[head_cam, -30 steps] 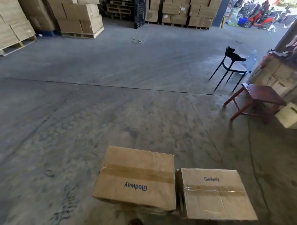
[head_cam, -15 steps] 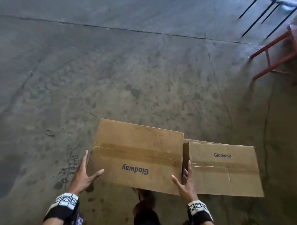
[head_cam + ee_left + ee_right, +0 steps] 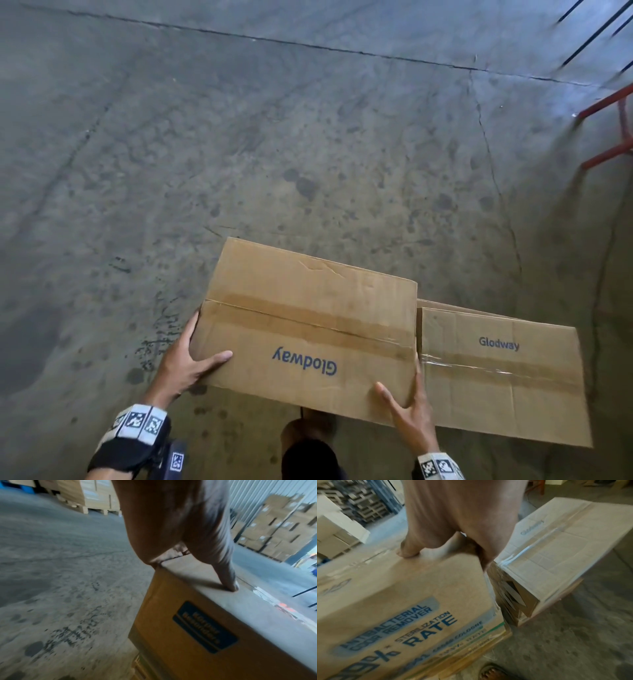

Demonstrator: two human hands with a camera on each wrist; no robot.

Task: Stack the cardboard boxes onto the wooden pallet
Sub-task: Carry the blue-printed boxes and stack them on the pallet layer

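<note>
Left hand (image 3: pixel 181 359) and right hand (image 3: pixel 412 407) grip opposite ends of the taped box (image 3: pixel 308 329), thumbs on top; second box (image 3: pixel 503 373) alongside.

**Three cameras around one held box**

The head camera looks steeply down from above on the taped box (image 3: pixel 308 329), gripped by the left hand (image 3: pixel 185 359) and the right hand (image 3: pixel 411 407). The left wrist camera sits very near the left hand (image 3: pixel 180 527) and faces along the thumb (image 3: pixel 229 577) over the box (image 3: pixel 197 622) toward distant stacked cartons (image 3: pixel 283 524). The right wrist camera looks past the right hand (image 3: pixel 458 520) on the same box (image 3: pixel 399 595). With the head view it shares the second box (image 3: pixel 556 555), just outside the right hand's grip (image 3: pixel 503 373).
</note>
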